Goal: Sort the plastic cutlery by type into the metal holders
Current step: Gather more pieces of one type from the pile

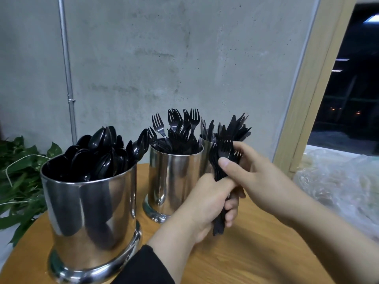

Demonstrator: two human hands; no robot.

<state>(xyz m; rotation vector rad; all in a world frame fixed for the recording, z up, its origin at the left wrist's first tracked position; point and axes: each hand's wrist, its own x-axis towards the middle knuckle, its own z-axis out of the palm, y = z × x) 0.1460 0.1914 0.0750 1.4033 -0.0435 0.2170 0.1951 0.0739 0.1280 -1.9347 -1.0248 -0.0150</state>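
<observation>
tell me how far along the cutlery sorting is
Mostly done: black plastic spoons fill the near shiny metal holder, forks the middle holder, knives the far holder. Both hands, left and right, grip a bundle of black forks, not yet dropped in.

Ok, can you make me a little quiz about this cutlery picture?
1. True or false: the nearest holder is full of spoons.
2. What does the left hand grip? A) knives B) a bundle of forks C) spoons
3. Fill in: the right hand pinches the bundle near its ___.

Key
1. True
2. B
3. tines; the middle holder already has forks.
</observation>
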